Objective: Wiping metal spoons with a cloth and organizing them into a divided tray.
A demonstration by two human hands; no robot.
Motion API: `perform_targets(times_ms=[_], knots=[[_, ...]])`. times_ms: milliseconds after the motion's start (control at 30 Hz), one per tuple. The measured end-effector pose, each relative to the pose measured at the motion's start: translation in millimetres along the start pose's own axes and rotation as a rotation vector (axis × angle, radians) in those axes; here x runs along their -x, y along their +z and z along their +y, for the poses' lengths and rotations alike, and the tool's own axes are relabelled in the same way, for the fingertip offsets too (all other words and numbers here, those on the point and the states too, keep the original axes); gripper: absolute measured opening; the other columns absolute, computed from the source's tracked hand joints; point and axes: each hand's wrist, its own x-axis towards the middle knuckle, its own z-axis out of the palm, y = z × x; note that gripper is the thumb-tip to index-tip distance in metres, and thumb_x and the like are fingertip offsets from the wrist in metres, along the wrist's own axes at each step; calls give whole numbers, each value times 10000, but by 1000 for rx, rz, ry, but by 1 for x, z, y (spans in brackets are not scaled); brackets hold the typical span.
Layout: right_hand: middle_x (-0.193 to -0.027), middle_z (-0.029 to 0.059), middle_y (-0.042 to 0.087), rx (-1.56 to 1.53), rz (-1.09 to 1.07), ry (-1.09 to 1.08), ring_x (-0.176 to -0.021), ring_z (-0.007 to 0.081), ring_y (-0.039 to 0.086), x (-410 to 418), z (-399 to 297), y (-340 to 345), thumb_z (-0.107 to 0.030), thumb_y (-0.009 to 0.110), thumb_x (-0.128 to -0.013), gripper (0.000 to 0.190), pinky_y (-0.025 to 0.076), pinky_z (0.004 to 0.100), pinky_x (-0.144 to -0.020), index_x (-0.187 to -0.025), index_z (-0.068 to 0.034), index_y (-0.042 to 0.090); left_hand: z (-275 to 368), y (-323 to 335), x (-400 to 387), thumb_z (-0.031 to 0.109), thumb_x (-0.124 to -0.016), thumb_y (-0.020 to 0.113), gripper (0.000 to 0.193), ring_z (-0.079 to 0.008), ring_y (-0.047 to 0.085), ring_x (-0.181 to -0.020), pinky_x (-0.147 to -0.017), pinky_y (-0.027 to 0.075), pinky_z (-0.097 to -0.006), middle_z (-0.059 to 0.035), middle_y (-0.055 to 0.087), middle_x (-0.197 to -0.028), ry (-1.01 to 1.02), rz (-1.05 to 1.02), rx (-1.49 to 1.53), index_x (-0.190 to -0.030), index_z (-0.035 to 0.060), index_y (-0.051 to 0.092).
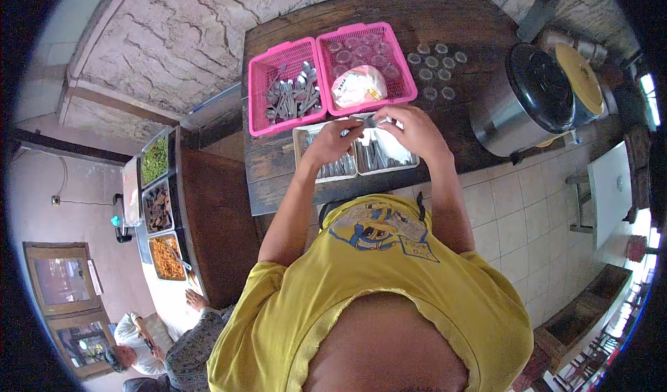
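My left hand (334,141) and my right hand (411,131) meet above two light-coloured trays at the table's near edge. Between their fingertips they hold a metal spoon (370,122). Below my left hand, the left tray (337,179) holds rows of metal cutlery. The right tray (388,170) holds more cutlery and something white, partly hidden by my right hand. Just beyond stands a pink plastic basket (254,96) with loose spoons and forks heaped in it. A second pink basket (411,87) beside it holds clear cups and a white printed plastic package (358,86).
Several small clear cups (436,62) stand on the dark wooden table (443,14). A large metal pot with a black lid (539,87) is at the right. Food trays (167,256) line a counter at the left, where two other people are.
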Motion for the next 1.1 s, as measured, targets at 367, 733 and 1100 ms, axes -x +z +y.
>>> perform_targets(times_ms=[367,733,1100], knots=[[-1052,130,740,-199,-8,154,-962,275,712,6,34,14,-86,798,-812,531,550,383,-868,-1313,-66,625,28,12,-9,261,-964,705,347,-129,669,-601,-591,531,-309,-107,758,-928,-46,-237,-120,-1173,-16,719],[-1036,90,738,-402,2,388,-917,125,686,4,42,22,-86,843,-826,529,557,297,-816,-1309,-54,628,22,25,-17,287,-916,767,331,-138,640,-521,-523,510,-316,-100,748,-865,-53,-102,-139,-1025,-25,745],[-1009,54,731,-349,100,438,-859,82,644,8,47,31,-179,779,-918,315,524,254,-745,-1174,-12,701,13,20,-25,275,-908,793,349,-98,626,-531,-472,470,-271,-85,736,-830,-42,25,18,-1041,-40,721]])
